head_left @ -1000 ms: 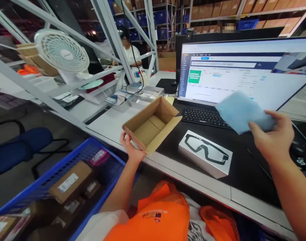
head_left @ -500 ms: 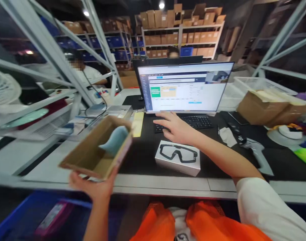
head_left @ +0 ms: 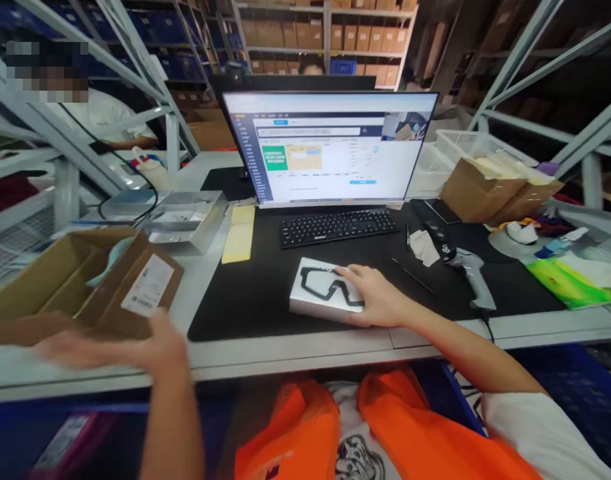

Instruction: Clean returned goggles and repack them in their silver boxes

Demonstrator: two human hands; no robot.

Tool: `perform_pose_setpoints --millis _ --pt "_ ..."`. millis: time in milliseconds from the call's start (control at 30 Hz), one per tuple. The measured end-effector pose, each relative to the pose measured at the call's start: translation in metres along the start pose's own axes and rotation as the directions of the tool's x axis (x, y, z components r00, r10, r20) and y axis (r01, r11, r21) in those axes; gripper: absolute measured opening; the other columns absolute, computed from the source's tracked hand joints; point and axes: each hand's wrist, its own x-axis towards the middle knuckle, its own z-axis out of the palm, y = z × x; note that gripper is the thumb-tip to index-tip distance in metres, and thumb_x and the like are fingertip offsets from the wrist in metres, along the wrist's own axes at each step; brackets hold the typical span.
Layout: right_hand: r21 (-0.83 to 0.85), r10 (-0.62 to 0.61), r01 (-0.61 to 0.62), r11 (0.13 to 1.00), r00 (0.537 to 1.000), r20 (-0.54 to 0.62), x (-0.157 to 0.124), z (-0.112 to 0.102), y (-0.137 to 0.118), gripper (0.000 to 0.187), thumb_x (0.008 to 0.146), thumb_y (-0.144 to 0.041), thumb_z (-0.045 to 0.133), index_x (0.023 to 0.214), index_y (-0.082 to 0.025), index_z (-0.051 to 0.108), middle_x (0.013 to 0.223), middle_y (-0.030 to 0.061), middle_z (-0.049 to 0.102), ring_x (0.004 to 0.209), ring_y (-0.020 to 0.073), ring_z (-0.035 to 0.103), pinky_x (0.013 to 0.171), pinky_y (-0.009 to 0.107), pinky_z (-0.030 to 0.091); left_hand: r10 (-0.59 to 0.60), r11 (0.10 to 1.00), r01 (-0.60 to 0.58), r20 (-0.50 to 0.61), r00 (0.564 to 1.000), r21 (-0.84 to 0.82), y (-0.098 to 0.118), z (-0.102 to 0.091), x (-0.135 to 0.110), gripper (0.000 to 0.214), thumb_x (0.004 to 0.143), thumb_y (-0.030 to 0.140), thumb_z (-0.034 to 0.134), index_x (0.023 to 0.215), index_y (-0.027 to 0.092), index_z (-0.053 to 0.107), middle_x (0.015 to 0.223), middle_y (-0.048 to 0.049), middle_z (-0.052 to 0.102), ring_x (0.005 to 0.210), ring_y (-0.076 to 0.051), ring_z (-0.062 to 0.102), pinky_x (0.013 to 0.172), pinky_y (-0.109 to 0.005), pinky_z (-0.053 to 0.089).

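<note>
At the left edge of the desk is an open cardboard box [head_left: 98, 313] with a white label [head_left: 148, 285] on its right end and a light blue item [head_left: 113, 259] inside. My left hand [head_left: 130, 347] is at its near lower edge, thumb against the labelled end; the fingers are smeared by motion. My right hand [head_left: 373, 297] is closed around the right end of a small white box [head_left: 318, 293] printed with a black goggles outline. That box rests on the black desk mat [head_left: 245, 307], in front of the keyboard [head_left: 338, 228].
A monitor [head_left: 330, 150] stands behind the keyboard. A barcode scanner [head_left: 470, 273], crumpled tissue [head_left: 424, 248] and green packet [head_left: 568, 283] lie rightward. Yellow paper [head_left: 239, 235] and a grey tray [head_left: 188, 223] are at left. A co-worker [head_left: 85, 107] sits beyond the metal frame.
My right hand has moved from the keyboard down to the white box and closed on it. My left hand has carried the cardboard box further left, turning it. The view has shifted.
</note>
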Motion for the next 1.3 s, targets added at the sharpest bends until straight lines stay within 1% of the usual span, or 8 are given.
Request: perform_pose_setpoints --millis 133,300,400,467,567,767,1067,1300 --pt "0.191 0.02 0.028 0.981 0.969 -0.244 -0.006 0.006 0.03 0.107 0.073 -0.055 0.083 0.162 -0.023 0.032 0.159 0.0194 0.038 0.147 0.0406 0.037 0.12 0.062 0.031 0.206 0.959 -0.102 0.401 0.893 -0.265 0.078 0.061 -0.033 0.095 0.085 0.075 0.057 0.153 0.014 0.033 0.165 -0.0254 0.021 0.155 -0.042 0.023 0.124 -0.062 0.027" --pt "0.597 0.094 0.143 0.79 0.933 -0.347 0.012 0.03 0.035 0.115 0.078 -0.074 0.071 0.165 -0.027 0.012 0.165 0.0167 0.03 0.151 0.0338 0.036 0.121 0.052 0.036 0.451 0.769 0.252 0.778 0.437 -0.587 0.159 0.128 -0.054 0.127 0.071 0.093 0.056 0.163 0.02 0.007 0.159 -0.0247 0.038 0.146 -0.039 0.043 0.112 -0.055 0.047" --pt "0.725 0.108 0.151 0.672 0.948 -0.298 0.022 0.034 0.038 0.107 0.078 -0.081 0.064 0.16 -0.025 0.021 0.157 0.0182 0.043 0.142 0.0333 0.048 0.112 0.049 0.046 0.516 0.687 0.318 0.747 0.42 -0.653 0.191 0.142 -0.048 0.123 0.076 0.083 0.063 0.164 0.021 0.003 0.155 -0.0226 0.044 0.137 -0.037 0.053 0.108 -0.054 0.05" --pt "0.732 0.199 0.188 0.654 0.892 -0.407 0.022 0.027 0.046 0.089 0.084 -0.081 0.052 0.15 -0.024 0.036 0.15 0.0173 0.051 0.139 0.0325 0.051 0.111 0.048 0.046 0.557 0.72 0.145 0.69 0.462 -0.678 0.204 0.141 -0.037 0.122 0.073 0.071 0.075 0.165 0.024 0.009 0.158 -0.0193 0.038 0.142 -0.037 0.046 0.116 -0.055 0.042" --pt "0.666 0.314 0.248 0.703 0.733 -0.604 0.013 0.008 0.06 0.059 0.092 -0.072 0.046 0.121 -0.022 0.057 0.122 0.0129 0.064 0.117 0.029 0.061 0.101 0.043 0.049 0.651 0.757 -0.24 0.676 0.344 -0.608 0.216 0.134 -0.019 0.111 0.066 0.048 0.087 0.16 0.027 0.032 0.155 -0.0152 0.041 0.144 -0.039 0.041 0.121 -0.056 0.033" --pt "0.524 0.282 -0.098 0.846 0.916 -0.284 0.005 -0.016 0.058 0.037 0.092 -0.05 0.056 0.072 -0.019 0.053 0.072 0.0001 0.054 0.071 0.0166 0.05 0.069 0.029 0.037 0.665 0.652 -0.516 0.746 0.037 -0.556 0.23 0.133 -0.008 0.102 0.068 0.041 0.085 0.158 0.026 0.04 0.153 -0.0171 0.045 0.141 -0.039 0.043 0.116 -0.055 0.036" --pt "0.671 0.376 -0.221 0.708 0.922 -0.093 0.018 0.008 0.053 0.037 0.081 -0.046 0.055 0.057 -0.02 0.043 0.059 -0.0025 0.044 0.063 0.0132 0.04 0.06 0.027 0.027 0.55 0.68 -0.547 0.833 -0.059 -0.488 0.221 0.139 -0.012 0.107 0.068 0.041 0.085 0.161 0.029 0.033 0.154 -0.0164 0.043 0.14 -0.04 0.044 0.117 -0.057 0.036" --pt "0.809 0.483 -0.188 0.557 0.865 -0.132 0.022 0.011 0.07 0.028 0.073 -0.042 0.044 0.055 -0.023 0.034 0.055 -0.0033 0.033 0.054 0.0106 0.03 0.054 0.027 0.023 0.45 0.753 -0.53 0.893 -0.017 -0.39 0.213 0.137 -0.01 0.109 0.072 0.043 0.082 0.163 0.024 0.026 0.159 -0.0172 0.037 0.145 -0.04 0.038 0.122 -0.056 0.033"
